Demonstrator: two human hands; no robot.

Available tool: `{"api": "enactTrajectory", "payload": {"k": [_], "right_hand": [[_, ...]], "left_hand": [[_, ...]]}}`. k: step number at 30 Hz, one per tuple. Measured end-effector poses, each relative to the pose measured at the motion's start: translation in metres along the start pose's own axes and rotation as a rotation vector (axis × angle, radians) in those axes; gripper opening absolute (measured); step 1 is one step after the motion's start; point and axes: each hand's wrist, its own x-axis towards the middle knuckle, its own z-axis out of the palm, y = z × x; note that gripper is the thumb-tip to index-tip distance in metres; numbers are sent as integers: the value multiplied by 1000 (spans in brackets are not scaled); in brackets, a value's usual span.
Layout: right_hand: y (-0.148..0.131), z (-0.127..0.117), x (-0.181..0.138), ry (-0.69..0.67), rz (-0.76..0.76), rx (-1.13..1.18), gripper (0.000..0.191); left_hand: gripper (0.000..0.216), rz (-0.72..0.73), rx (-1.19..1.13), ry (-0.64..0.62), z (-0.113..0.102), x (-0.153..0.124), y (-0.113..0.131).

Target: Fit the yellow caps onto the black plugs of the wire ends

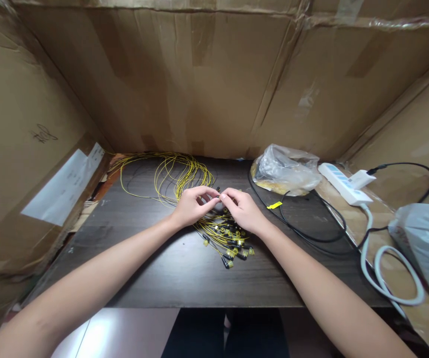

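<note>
Over the cable bundle my left hand [196,204] and my right hand [242,209] meet, fingertips nearly touching. Each is closed in a pinch around a small dark cable end [217,196], mostly hidden by the fingers. Beneath and in front of the hands lies a cluster of black connectors [236,243] with clear yellow caps, on thin yellow wires. Those wires run back under my left hand into loose loops of yellow cable [188,174] behind it. A few capped connectors stick out toward the front, one yellow cap [206,242] lying a little apart on the left.
The dark wooden table [154,278] is walled by cardboard. Behind my right hand sits a clear plastic bag [287,166] with yellowish contents. A black cable with a yellow tag [274,205] curves rightward. At the right are a white power strip [343,184] and another plastic bag [426,243].
</note>
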Motion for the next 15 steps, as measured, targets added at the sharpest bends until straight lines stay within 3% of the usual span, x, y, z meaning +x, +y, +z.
{"api": "enactTrajectory", "payload": {"k": [4,15], "right_hand": [[-2,2,-1,36,-10,16,18],[-3,-1,-2,-72,49,172,21]], "left_hand": [[17,-17,6,11,0,0,-1],[17,-2,-38,35,0,0,-3]]}}
